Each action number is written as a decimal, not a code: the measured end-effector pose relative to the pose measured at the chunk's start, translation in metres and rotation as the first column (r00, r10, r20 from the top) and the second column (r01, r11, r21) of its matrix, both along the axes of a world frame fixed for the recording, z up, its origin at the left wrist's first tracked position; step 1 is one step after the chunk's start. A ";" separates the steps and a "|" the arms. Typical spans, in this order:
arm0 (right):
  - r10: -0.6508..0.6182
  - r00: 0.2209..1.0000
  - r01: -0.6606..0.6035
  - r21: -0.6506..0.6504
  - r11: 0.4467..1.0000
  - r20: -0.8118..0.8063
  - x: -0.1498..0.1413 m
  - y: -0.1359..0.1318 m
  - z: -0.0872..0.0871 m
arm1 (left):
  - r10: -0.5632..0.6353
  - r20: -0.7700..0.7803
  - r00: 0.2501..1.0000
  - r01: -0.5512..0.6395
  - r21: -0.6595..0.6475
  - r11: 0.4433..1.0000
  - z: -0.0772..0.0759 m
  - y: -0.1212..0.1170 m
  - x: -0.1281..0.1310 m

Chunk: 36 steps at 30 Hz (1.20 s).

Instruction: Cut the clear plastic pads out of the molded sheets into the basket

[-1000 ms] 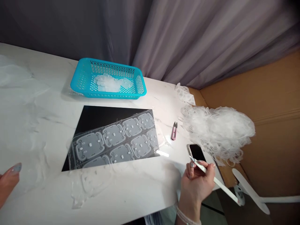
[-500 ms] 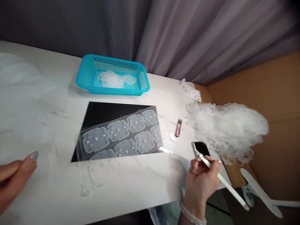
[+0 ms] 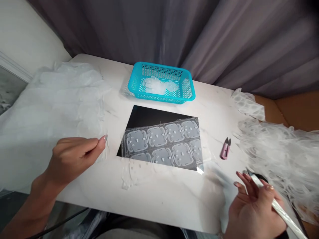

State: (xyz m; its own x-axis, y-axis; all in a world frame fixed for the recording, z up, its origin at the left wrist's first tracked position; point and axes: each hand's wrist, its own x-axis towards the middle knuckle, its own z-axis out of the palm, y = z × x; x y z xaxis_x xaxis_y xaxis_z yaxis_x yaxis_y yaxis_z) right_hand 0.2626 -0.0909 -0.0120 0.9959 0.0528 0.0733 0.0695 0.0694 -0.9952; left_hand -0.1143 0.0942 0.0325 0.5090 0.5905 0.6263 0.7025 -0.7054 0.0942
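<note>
My left hand (image 3: pixel 72 159) rests above the marble tabletop, fingers loosely curled and holding nothing, close to the left edge of a clear moulded plastic sheet (image 3: pixel 161 144). That sheet, with rows of rounded square shapes, lies on a black board (image 3: pixel 149 118). My right hand (image 3: pixel 254 209) grips a white-handled craft knife (image 3: pixel 279 207) near the table's right front. Just behind those fingers, a black phone (image 3: pixel 261 177) is mostly hidden. Pink thread snips (image 3: pixel 225 148) lie between the sheet and a large heap of clear plastic netting offcuts (image 3: pixel 279 156).
A turquoise plastic basket (image 3: pixel 160 83) at the back holds clear cut pieces (image 3: pixel 156 85). Crumpled clear film (image 3: pixel 64 99) covers the table's left part. A grey curtain (image 3: pixel 149 30) hangs behind, and cardboard (image 3: pixel 299 109) stands at the right.
The view has swung left, so everything sits farther right. My left hand has come farther onto the table, near the sheet. My right hand still grips the knife, now lower in the view.
</note>
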 end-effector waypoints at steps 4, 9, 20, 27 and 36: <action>0.010 1.000 -0.010 0.004 1.000 -0.016 -0.004 0.003 0.002 | -0.162 -0.067 0.984 0.167 0.065 0.984 0.011 0.016 0.008; -0.010 0.999 0.010 0.004 1.000 -0.039 -0.007 0.006 0.004 | -0.178 -0.132 0.975 0.196 0.140 0.971 0.028 0.041 0.023; 0.274 0.961 -0.275 -0.066 0.959 -0.024 -0.012 0.034 0.011 | -0.313 -0.556 0.770 0.231 -0.215 0.949 0.036 0.058 0.135; 0.593 0.805 -0.556 -0.378 0.740 -0.022 -0.017 0.074 0.012 | -0.545 -0.476 0.690 0.440 -0.322 0.838 -0.040 0.019 0.188; 0.798 0.588 -0.559 -0.646 0.519 0.133 -0.024 0.105 -0.003 | -0.553 -0.457 0.696 0.446 -0.329 0.833 -0.048 0.030 0.200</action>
State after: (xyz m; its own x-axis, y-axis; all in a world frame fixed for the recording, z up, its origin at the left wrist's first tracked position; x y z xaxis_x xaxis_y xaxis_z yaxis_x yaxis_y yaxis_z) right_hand 0.2386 0.0142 -0.0154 0.5128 0.8447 0.1532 0.5842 -0.2125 -0.7833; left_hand 0.0856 0.1246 -0.0158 0.9699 0.2259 0.0904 0.2278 -0.9736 -0.0110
